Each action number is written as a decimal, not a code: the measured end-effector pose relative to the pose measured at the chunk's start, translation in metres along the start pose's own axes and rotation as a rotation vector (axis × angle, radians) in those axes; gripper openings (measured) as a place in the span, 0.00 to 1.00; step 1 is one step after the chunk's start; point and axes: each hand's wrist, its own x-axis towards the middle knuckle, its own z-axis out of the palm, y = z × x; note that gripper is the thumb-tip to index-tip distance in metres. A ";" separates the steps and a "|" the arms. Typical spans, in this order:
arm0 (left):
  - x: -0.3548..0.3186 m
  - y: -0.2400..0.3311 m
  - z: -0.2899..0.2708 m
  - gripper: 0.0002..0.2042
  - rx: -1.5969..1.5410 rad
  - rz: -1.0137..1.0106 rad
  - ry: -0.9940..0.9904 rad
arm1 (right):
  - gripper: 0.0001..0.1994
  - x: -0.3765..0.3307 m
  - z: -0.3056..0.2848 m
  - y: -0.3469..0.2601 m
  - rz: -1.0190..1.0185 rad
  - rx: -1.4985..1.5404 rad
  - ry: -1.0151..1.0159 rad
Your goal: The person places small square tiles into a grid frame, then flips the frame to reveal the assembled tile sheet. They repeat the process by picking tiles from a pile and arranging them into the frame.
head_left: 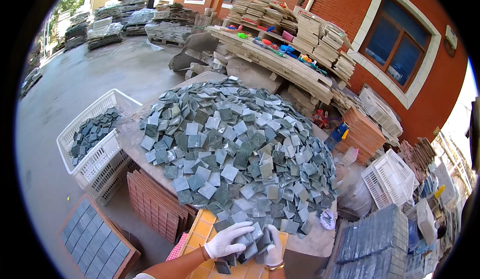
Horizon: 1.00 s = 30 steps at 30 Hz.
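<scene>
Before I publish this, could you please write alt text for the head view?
A person's white-gloved left hand and right hand hold square grey tiles over a yellow gridded tray, beside a large heap of similar tiles. A white crate holding more tiles stands to the left; a red building rises behind.

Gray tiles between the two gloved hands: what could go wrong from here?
One might slip: the gray tiles sit at differing angles between the left hand and right hand, over the yellow grid tray. The tile heap reaches the tray's far edge, so a nudge could send loose pieces onto it. The gold-coloured bangle on the right wrist could catch a tile.
</scene>
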 end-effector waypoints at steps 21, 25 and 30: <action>-0.030 0.032 -0.022 0.30 1.110 -0.176 0.064 | 0.34 -0.036 0.051 -0.039 -0.338 -1.009 -0.296; -0.064 -0.003 -0.028 0.36 1.032 -0.223 -0.017 | 0.39 -0.031 0.058 -0.027 -0.251 -1.149 -0.323; -0.106 0.036 -0.024 0.40 0.890 -0.302 -0.100 | 0.35 -0.068 0.026 -0.034 -0.310 -0.957 -0.537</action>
